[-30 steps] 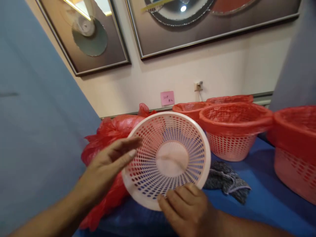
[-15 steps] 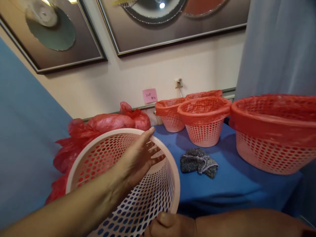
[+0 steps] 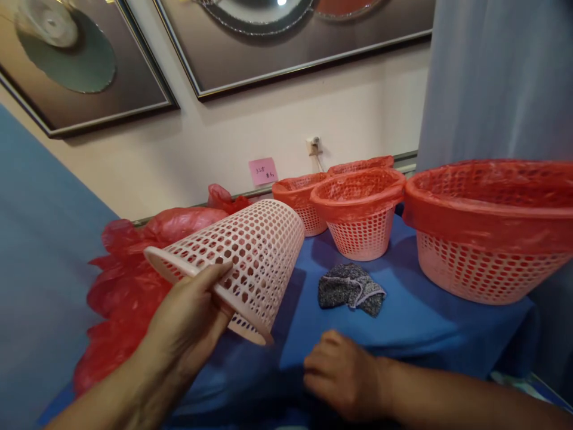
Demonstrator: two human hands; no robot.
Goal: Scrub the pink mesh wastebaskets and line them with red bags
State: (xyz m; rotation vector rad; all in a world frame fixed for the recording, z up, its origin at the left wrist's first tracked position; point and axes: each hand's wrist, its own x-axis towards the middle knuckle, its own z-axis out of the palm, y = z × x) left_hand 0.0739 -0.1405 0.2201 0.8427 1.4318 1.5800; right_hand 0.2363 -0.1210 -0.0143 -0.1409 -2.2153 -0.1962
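Your left hand [image 3: 192, 319] clamps the pale basket [image 3: 262, 257] by its rim, likely for support; right of it, your right hand [image 3: 342, 376] curls its fingers together.

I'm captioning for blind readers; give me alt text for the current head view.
A person's left hand holds a tilted pink basket by its rim. The curled right hand is near a grey cloth on a blue-covered table with red-lined baskets.
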